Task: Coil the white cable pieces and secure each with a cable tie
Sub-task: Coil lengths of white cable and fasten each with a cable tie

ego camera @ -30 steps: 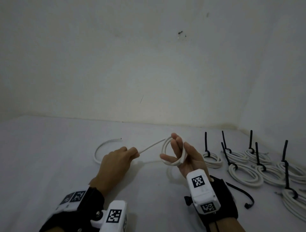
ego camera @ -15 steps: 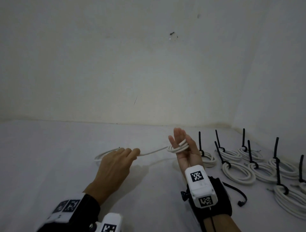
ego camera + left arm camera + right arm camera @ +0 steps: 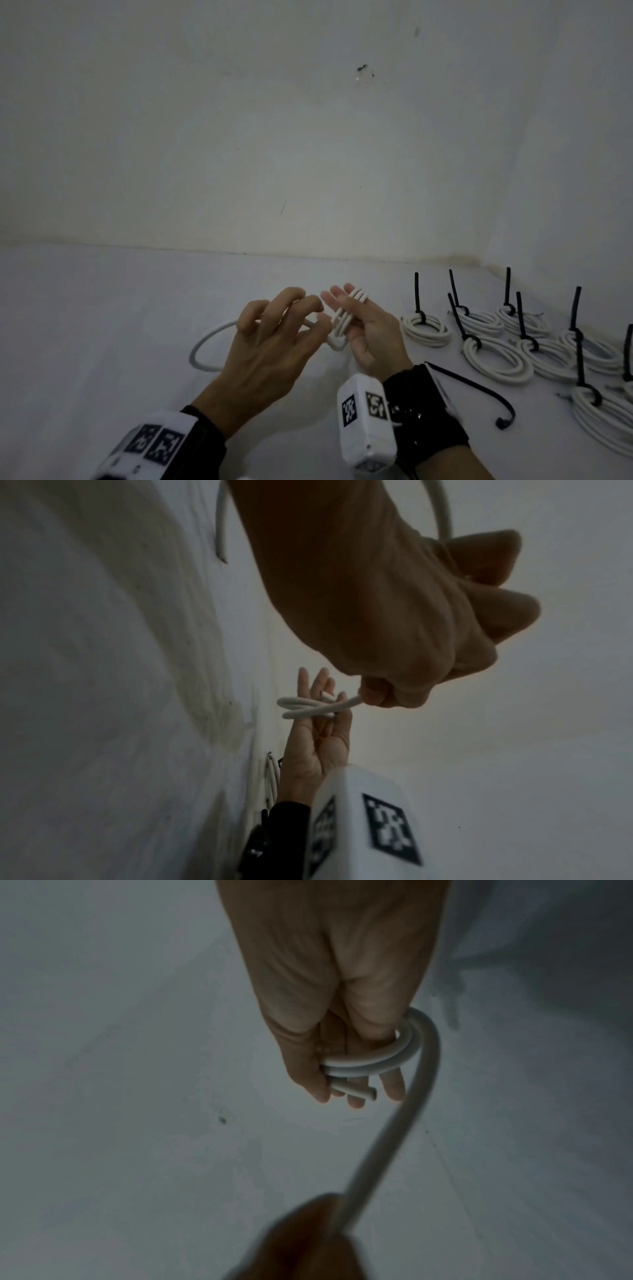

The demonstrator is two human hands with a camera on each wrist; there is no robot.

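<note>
Head view puts the white cable [image 3: 346,317] at the middle of things: a few turns are wound round the fingers [image 3: 344,298] of the right hand [image 3: 368,332], which stand nearly straight with the palm turned toward the person, so they serve as a former for the coil. From the right wrist view the short cut end pokes out across those fingers, pinned under the turns, which is probably why the winding holds without a clenched grip. The free run leaves the coil and passes into the left hand [image 3: 274,342], whose thumb and forefinger pinch it just beside the coil while the other fingers are loosely curled and spread; that pinch looks meant to guide and tension the next turn. Beyond the left hand the remaining cable sweeps in a slack arc over the white bench [image 3: 102,342], so a good length seems still to be wound. A loose black cable tie [image 3: 479,390] lies on the bench just beside the right wrist, within easy reach for when this coil is done. Further right, the finished coils [image 3: 496,356] lie in rows, each cinched with a black tie whose tail stands upright.
</note>
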